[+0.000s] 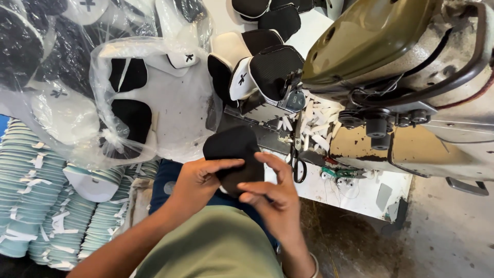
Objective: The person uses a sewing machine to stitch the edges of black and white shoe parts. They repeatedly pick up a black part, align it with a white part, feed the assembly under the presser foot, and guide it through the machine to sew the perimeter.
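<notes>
Olive sewing machine [375, 46], scissors [297, 163], bagged cap panels [139, 103], stacked pale-green brims [31, 201] around the table [360, 193]

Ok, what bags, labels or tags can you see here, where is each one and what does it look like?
Clear plastic bag: left of the sewing machine, knotted, holding black and white cap panels.
Second clear bag: upper left corner, filled with black pieces.
White strips: small pile under the sewing machine head.
No signs or screens.

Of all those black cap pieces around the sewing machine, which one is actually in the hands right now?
The plain black piece nearest the body, pinched between the left hand and right hand. The others sit untouched by the machine or in bags.
</notes>
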